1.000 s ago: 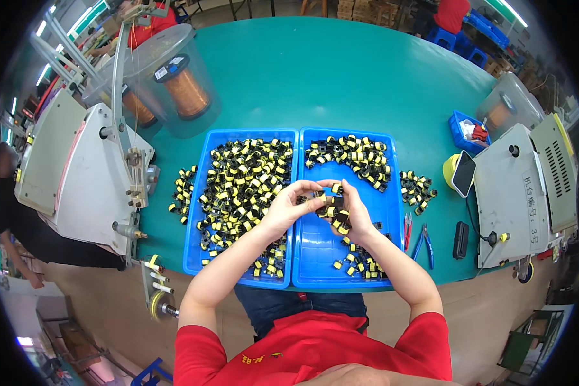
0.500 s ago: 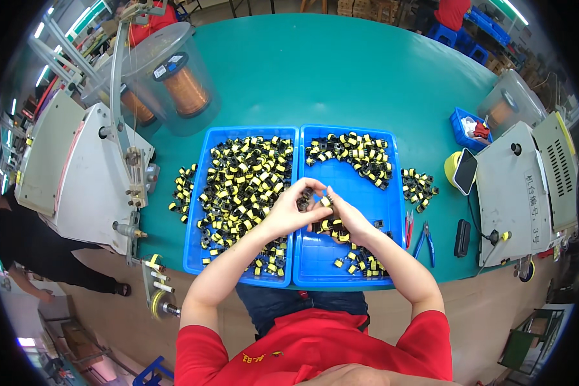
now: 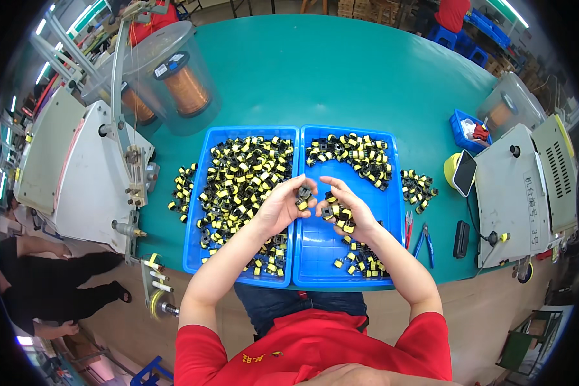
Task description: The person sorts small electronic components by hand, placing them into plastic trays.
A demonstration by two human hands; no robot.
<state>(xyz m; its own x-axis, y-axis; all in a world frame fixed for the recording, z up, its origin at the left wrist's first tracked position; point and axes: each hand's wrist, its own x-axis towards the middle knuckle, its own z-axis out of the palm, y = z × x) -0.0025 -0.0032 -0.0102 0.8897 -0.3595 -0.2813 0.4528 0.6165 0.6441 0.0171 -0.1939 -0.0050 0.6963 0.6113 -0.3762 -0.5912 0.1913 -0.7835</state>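
Small black coil bobbins wrapped in yellow tape (image 3: 248,183) heap up in the left blue tray (image 3: 192,248). My left hand (image 3: 280,207) is over the divide between the trays, its fingers curled round one or two coil bobbins (image 3: 303,198). Above the right blue tray (image 3: 315,257), my right hand (image 3: 361,217) cups several coil bobbins (image 3: 340,215) in palm and fingers. A small gap separates the two hands. In that right tray, one group of bobbins (image 3: 360,154) lies along the far side and another (image 3: 360,262) near the front.
Loose bobbins flank the trays on the green table (image 3: 341,71). Right of them lie red-handled tweezers (image 3: 409,228), blue-handled cutters (image 3: 424,244) and a black case (image 3: 461,238). Winding machines (image 3: 96,174) stand at both sides, with copper wire spools (image 3: 185,87) behind the left one.
My hands have moved apart from touching, the left toward the left and the right toward the right. Bobbins now show in both. At far left, a person in black has shifted.
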